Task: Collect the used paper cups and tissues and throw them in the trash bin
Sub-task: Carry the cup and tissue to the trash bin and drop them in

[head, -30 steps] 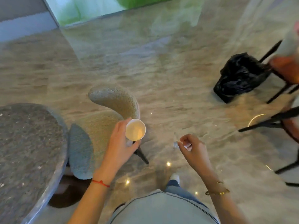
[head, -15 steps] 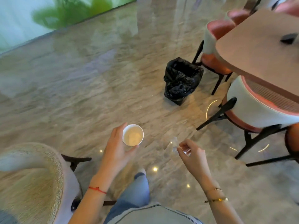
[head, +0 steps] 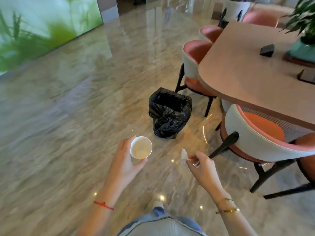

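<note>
black-lined trash bin (head: 170, 114) beside chair (head: 192, 65)

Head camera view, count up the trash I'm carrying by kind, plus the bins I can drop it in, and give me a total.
Paper cups: 1, the paper cup held in the left hand.
Tissues: 1, the crumpled tissue pinched by the right hand.
Trash bins: 1, the black-lined trash bin on the floor ahead.
Total: 3.

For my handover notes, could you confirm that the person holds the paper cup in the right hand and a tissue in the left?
Not quite: the hands are swapped. The head view shows the left hand holding the paper cup and the right hand pinching the tissue.
</note>
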`<control>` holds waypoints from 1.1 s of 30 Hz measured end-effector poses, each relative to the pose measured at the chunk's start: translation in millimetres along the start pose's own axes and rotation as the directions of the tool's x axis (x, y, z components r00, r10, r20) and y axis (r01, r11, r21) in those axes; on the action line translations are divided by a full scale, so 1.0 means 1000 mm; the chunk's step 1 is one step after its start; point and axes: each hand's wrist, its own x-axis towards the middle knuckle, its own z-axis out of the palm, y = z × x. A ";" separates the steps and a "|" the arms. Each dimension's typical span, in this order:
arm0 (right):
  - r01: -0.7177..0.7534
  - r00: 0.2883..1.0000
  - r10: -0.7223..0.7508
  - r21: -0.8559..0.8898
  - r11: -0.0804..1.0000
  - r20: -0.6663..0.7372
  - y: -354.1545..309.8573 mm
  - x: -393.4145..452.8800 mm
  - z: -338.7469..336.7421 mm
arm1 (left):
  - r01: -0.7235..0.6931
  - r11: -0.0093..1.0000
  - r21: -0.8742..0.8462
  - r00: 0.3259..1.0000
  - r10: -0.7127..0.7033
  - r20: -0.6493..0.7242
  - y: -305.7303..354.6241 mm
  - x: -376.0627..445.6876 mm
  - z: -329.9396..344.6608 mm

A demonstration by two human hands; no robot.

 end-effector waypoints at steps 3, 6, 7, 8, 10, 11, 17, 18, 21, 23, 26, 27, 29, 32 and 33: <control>-0.061 0.998 0.062 0.009 0.998 -0.029 -0.001 0.064 0.000 | -0.021 1.000 -0.007 0.999 0.021 0.037 -0.006 0.075 0.011; -0.096 0.995 0.096 0.001 0.995 -0.027 0.003 0.124 0.001 | -0.016 1.000 -0.017 0.998 0.017 0.064 -0.015 0.142 0.030; -0.103 0.994 0.103 0.000 0.995 -0.022 0.006 0.145 0.003 | -0.012 1.000 -0.020 0.997 0.014 0.072 -0.019 0.163 0.038; -0.112 0.993 0.112 0.000 0.994 -0.019 0.009 0.166 0.006 | -0.004 1.000 -0.025 0.997 0.007 0.081 -0.022 0.184 0.047; -0.135 0.991 0.135 0.000 0.991 -0.014 0.017 0.209 0.011 | 0.016 0.999 -0.037 0.994 -0.012 0.105 -0.031 0.227 0.069; -0.147 0.989 0.147 0.004 0.989 -0.007 0.022 0.231 0.014 | 0.026 0.999 -0.044 0.993 -0.021 0.119 -0.036 0.247 0.080; -0.173 0.984 0.173 -0.009 0.985 0.032 0.050 0.368 0.017 | 0.039 0.999 -0.002 0.987 -0.038 0.153 -0.047 0.374 0.137; -0.181 0.983 0.181 -0.023 0.983 0.029 0.054 0.391 0.017 | 0.044 0.999 0.012 0.988 -0.046 0.151 -0.047 0.395 0.144; -0.181 0.982 0.184 -0.051 0.982 0.048 0.062 0.460 0.016 | 0.071 0.997 0.037 0.983 -0.077 0.165 -0.047 0.455 0.163; -0.183 0.980 0.187 -0.061 0.981 0.069 0.066 0.502 0.018 | 0.089 0.996 0.031 0.975 -0.093 0.203 -0.050 0.492 0.175; -0.216 0.968 0.225 -0.083 0.973 0.108 0.072 0.557 0.026 | 0.122 0.992 0.030 0.954 -0.126 0.271 -0.058 0.546 0.196; -0.236 0.962 0.246 -0.094 0.967 0.118 0.075 0.573 0.030 | 0.132 0.991 0.034 0.945 -0.136 0.297 -0.062 0.563 0.204; -0.290 0.945 0.302 -0.105 0.951 0.129 0.079 0.602 0.039 | 0.156 0.988 0.021 0.926 -0.153 0.346 -0.072 0.592 0.219; -0.362 0.917 0.374 -0.103 0.926 0.138 0.086 0.638 0.056 | 0.166 0.986 0.032 0.897 -0.165 0.411 -0.089 0.632 0.240; -0.396 0.903 0.405 -0.088 0.914 0.143 0.089 0.648 0.061 | 0.164 0.986 0.042 0.882 -0.165 0.441 -0.095 0.645 0.246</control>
